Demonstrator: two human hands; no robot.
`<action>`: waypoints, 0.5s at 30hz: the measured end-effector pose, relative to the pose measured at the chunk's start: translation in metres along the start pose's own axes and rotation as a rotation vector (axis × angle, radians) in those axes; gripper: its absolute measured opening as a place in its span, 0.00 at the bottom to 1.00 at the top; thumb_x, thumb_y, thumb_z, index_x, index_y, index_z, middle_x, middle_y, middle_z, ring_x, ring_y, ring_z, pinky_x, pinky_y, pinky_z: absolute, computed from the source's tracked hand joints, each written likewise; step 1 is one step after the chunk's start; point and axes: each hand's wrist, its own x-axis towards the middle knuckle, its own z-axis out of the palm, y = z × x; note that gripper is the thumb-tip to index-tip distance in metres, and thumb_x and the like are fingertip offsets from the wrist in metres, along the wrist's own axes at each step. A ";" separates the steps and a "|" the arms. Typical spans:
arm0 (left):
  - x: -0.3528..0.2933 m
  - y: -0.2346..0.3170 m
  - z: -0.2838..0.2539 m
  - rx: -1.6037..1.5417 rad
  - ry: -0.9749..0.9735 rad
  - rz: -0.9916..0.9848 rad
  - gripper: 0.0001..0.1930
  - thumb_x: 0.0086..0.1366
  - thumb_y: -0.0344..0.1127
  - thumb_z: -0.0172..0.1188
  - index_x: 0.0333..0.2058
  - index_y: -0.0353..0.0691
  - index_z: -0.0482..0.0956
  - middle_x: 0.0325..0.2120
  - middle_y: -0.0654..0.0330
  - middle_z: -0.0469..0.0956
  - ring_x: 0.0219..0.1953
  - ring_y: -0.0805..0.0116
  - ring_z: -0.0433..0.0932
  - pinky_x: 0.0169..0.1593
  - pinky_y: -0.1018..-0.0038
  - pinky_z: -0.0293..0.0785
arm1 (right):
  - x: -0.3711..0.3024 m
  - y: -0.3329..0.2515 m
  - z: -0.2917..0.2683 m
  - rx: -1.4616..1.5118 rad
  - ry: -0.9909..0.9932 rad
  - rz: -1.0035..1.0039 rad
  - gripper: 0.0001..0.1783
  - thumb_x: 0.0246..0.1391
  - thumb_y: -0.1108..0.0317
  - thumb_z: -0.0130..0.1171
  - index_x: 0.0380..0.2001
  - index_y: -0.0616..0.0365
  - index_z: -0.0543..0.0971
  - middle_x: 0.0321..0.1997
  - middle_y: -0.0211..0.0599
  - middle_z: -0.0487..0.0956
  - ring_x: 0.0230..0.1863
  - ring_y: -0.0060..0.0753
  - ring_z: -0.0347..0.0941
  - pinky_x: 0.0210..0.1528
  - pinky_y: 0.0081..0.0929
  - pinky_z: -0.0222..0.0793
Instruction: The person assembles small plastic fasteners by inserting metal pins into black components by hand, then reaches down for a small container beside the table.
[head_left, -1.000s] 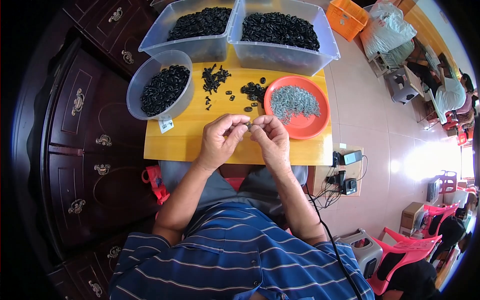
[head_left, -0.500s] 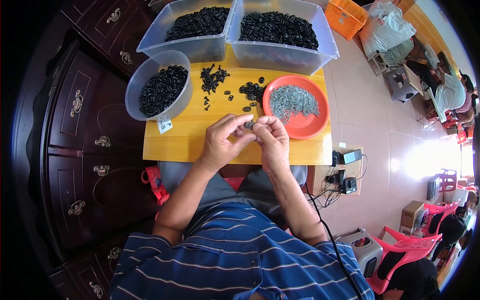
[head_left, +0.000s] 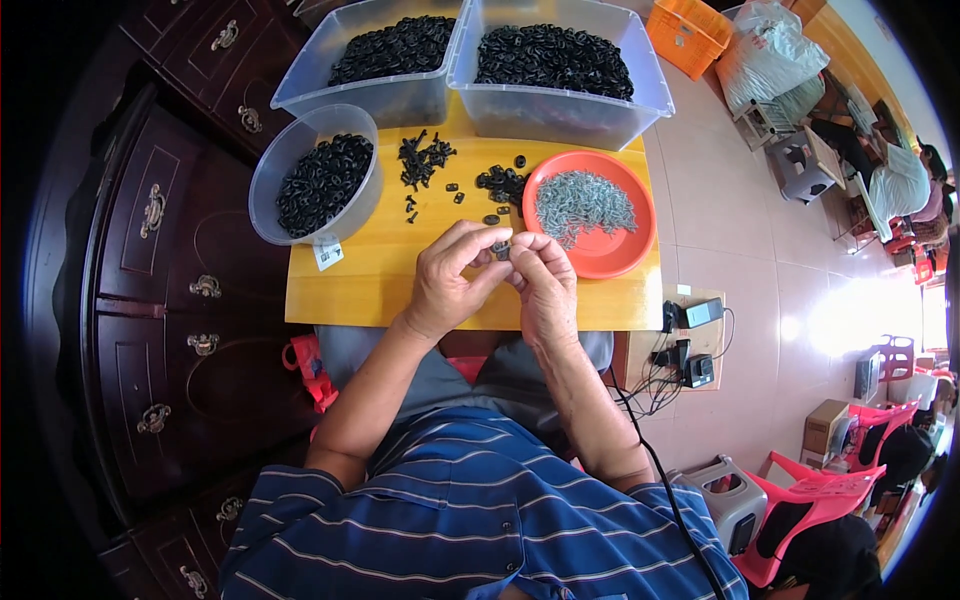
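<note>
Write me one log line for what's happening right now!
left hand: holding small dark part | right hand: holding same part | near right hand: red plate, silvery pieces inside | table: loose black pieces

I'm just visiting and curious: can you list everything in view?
Table: one, yellow, centre
Rectangular bins: two, clear, table's far end
Round tub: one, clear, table's left
Small parts: many, black, in bins, tub, loose mid-table
Dish: one, red-orange, table's right
Screws: many, silver, in dish
Cabinet: at least one, dark brown, left
Crate: one, orange, upper right
Sack: one, white, beside crate
Electronic devices: several, mostly black, right of table
Stools: at least two, grey, right
Chairs: at least two, pink, right
Co-workers: at least one, far right
Striped shirt: one, blue, bottom
Left hand and right hand: one each, bare, pinching a dark piece
</note>
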 end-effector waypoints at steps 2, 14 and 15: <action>0.001 0.000 0.002 -0.008 0.002 -0.006 0.21 0.53 0.22 0.72 0.48 0.36 0.81 0.37 0.58 0.80 0.30 0.70 0.79 0.35 0.76 0.78 | 0.000 -0.002 0.000 -0.020 -0.005 -0.008 0.07 0.63 0.74 0.58 0.44 0.56 0.79 0.37 0.23 0.77 0.36 0.15 0.73 0.42 0.19 0.73; 0.002 -0.004 0.005 -0.100 0.009 -0.061 0.20 0.53 0.21 0.72 0.47 0.37 0.82 0.37 0.59 0.80 0.30 0.73 0.79 0.36 0.77 0.78 | 0.001 -0.011 0.004 -0.034 0.015 0.010 0.09 0.60 0.75 0.60 0.44 0.57 0.78 0.37 0.23 0.78 0.35 0.13 0.71 0.40 0.17 0.67; 0.002 -0.003 0.004 -0.110 -0.006 -0.067 0.20 0.53 0.21 0.71 0.47 0.37 0.82 0.38 0.59 0.80 0.32 0.72 0.80 0.36 0.77 0.78 | 0.001 -0.011 0.004 -0.033 0.015 0.010 0.09 0.60 0.75 0.60 0.44 0.57 0.78 0.37 0.23 0.78 0.35 0.13 0.71 0.40 0.17 0.67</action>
